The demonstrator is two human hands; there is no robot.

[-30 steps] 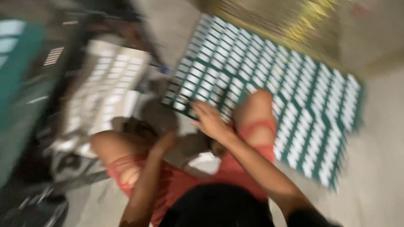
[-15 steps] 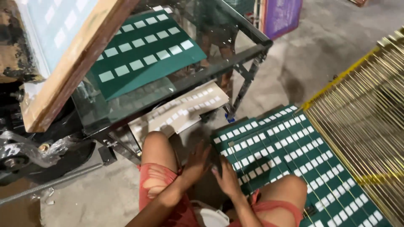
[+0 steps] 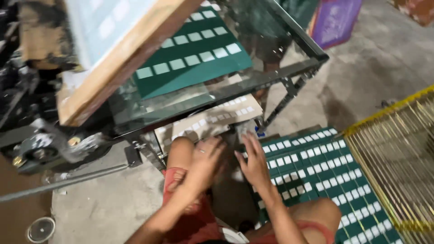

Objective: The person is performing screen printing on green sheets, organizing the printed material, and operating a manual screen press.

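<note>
Both hands have slid forward since a moment ago: left hand (image 3: 205, 158) blurred, grip unclear, right hand (image 3: 254, 161) spread flat on the green printed sheet (image 3: 325, 171) at four o'clock. Looks like sheet-picking; next needs fingertips under its edge.

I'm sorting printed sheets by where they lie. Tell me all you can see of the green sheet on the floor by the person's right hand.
The green sheet is a large, thin, dark green rectangle printed with even rows of small white rectangles. It lies flat on the concrete floor, slanting toward the lower right. The right hand rests on its upper left edge, a knee covers its lower part, and a yellow wire rack borders its right side.
</note>
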